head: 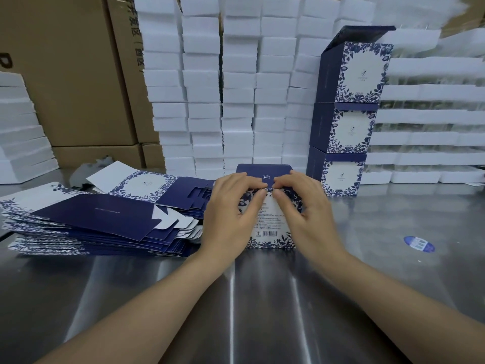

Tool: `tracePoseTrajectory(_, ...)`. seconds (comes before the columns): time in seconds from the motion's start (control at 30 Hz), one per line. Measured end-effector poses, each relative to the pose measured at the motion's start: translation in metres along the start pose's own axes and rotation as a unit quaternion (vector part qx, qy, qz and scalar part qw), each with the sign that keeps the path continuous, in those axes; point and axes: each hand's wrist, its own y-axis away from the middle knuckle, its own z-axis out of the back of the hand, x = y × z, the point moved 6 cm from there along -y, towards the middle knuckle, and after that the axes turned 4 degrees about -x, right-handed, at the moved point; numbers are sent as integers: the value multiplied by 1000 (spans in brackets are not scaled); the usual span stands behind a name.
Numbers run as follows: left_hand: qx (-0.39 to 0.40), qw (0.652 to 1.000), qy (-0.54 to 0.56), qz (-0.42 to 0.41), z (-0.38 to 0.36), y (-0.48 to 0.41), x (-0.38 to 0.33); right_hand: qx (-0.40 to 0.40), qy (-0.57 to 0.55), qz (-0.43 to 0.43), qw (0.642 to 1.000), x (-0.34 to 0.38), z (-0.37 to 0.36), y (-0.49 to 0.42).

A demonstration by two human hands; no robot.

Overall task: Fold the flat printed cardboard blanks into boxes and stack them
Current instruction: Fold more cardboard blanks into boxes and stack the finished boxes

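The half-formed blue-and-white printed cardboard box [270,227] stands on the steel bench [262,298] between my hands. My left hand [233,206] and right hand [304,206] curl over its top edge, pinching at the dark flap. I judge it nearly closed. Beyond my right hand stand three finished stacked boxes [346,127]. Left of my left hand, a thick pile of flat printed blanks [91,222] remains.

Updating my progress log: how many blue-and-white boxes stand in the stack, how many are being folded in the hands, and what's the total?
Stacked boxes: 3
Box being folded, held by left hand and right hand: 1
Total: 4
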Motion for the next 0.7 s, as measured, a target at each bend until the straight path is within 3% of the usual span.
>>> tracePoseTrajectory(0.23,8,998,58,14,9,-3,8,13,-40,-50,998,-12,2,3)
tracePoseTrajectory(0.7,21,994,100,43,14,-10,17,28,-72,-70,995,-17,7,-4)
